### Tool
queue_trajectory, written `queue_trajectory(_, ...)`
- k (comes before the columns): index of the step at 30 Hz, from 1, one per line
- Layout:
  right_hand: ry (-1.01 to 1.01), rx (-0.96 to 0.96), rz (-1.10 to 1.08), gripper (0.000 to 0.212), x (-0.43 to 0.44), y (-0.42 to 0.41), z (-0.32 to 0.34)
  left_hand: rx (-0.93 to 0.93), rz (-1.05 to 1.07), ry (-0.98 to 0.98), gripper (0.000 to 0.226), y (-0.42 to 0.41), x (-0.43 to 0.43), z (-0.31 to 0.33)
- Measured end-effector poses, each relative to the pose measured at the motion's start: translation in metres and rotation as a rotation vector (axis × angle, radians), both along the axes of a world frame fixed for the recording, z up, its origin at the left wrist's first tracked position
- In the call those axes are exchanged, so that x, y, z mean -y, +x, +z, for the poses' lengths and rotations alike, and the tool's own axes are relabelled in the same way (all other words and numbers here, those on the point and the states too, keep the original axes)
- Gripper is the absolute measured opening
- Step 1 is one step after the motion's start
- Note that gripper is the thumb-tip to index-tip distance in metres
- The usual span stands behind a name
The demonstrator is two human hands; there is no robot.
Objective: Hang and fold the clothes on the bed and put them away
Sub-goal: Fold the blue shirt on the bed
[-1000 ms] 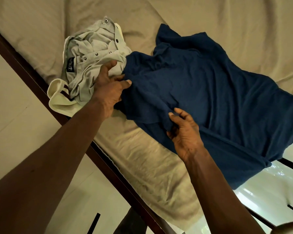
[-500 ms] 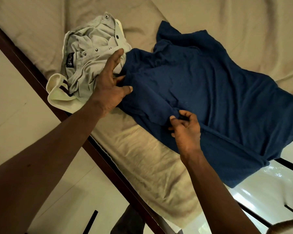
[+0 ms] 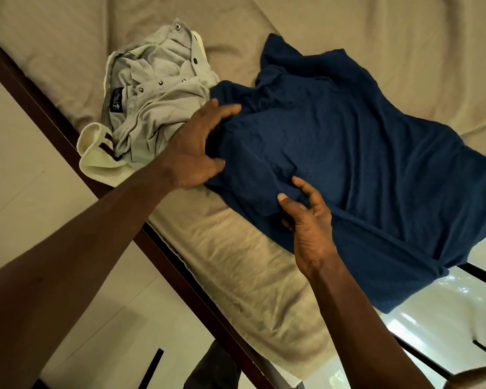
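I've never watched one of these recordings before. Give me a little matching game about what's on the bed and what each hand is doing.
Things:
1. blue shirt
2. grey shirt
3. left hand
4. right hand

Places or states:
A. crumpled in a heap near the bed's edge
B. pinches a fold on the near side of the blue cloth
C. spread out across the beige sheet
D. on the blue cloth, right beside the grey heap

Pairs: 1-C, 2-A, 3-D, 4-B
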State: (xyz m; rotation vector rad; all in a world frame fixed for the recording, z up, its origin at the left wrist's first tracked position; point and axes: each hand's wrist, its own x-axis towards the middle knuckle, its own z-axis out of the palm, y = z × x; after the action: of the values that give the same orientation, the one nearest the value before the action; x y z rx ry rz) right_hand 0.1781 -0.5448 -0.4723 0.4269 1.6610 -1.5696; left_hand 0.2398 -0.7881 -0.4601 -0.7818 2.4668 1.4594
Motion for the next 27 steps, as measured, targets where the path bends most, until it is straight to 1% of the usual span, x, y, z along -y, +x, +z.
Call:
queue_trajectory(1, -0.021, 0.006, -0.033, 0.039, 0.001, 0.000, -0.001, 0.011, -0.056, -0.091, 0.098, 0.002, -0.002, -0.003)
queue_trajectory(2, -0.056, 0.027, -0.073, 0.032, 0.002, 0.000, -0.001, 0.005, -0.064, -0.123, 0.095, 0.003, -0.001, -0.004)
queue_trajectory(4, -0.133, 0.105, -0.142, 0.025, 0.005, 0.000, 0.001, 0.013, 0.024, -0.009, 0.083, -0.002, 0.005, -0.001)
queue_trajectory(5, -0.129, 0.120, -0.138, 0.024, 0.006, 0.000, 0.001, 0.031, 0.043, 0.041, 0.078, -0.006, 0.011, 0.001)
queue_trajectory(6, -0.075, 0.105, -0.101, 0.025, 0.008, 0.001, 0.000, 0.066, 0.021, 0.053, 0.072, -0.010, 0.018, 0.003)
queue_trajectory(7, 0.009, 0.065, -0.044, 0.027, 0.008, 0.003, -0.002, 0.117, -0.033, 0.015, 0.067, -0.014, 0.024, 0.005)
queue_trajectory(10, 0.326, -0.133, 0.142, 0.034, 0.009, 0.011, -0.008, 0.198, -0.211, -0.210, 0.060, -0.020, 0.032, 0.004)
queue_trajectory(13, 0.530, -0.335, 0.179, 0.032, 0.010, 0.014, -0.008, 0.163, -0.230, -0.354, 0.046, -0.021, 0.025, 0.000)
queue_trajectory(15, 0.589, -0.439, 0.197, 0.035, 0.010, 0.011, -0.006, 0.129, -0.227, -0.440, 0.030, -0.020, 0.023, -0.005)
queue_trajectory(16, 0.621, -0.492, 0.242, 0.032, 0.008, 0.009, -0.007, 0.120, -0.226, -0.477, 0.022, -0.019, 0.024, -0.008)
queue_trajectory(17, 0.664, -0.554, 0.303, 0.023, 0.007, 0.006, -0.008, 0.105, -0.214, -0.507, 0.017, -0.019, 0.023, -0.010)
queue_trajectory(19, 0.723, -0.641, 0.356, 0.004, 0.002, -0.001, -0.013, 0.056, -0.124, -0.511, 0.014, -0.017, 0.024, -0.014)
queue_trajectory(21, 0.698, -0.659, 0.289, 0.005, -0.003, -0.009, -0.018, 0.023, -0.001, -0.468, 0.011, -0.016, 0.025, -0.017)
queue_trajectory(23, 0.704, -0.668, 0.268, 0.003, -0.003, -0.017, -0.016, 0.023, 0.051, -0.471, 0.016, -0.016, 0.025, -0.019)
queue_trajectory(25, 0.749, -0.741, 0.301, 0.011, -0.003, -0.026, -0.014, -0.002, 0.083, -0.545, 0.027, -0.021, 0.024, -0.018)
queue_trajectory(27, 0.711, -0.797, 0.292, 0.021, 0.000, -0.040, -0.010, -0.050, 0.124, -0.602, 0.029, -0.033, 0.024, -0.015)
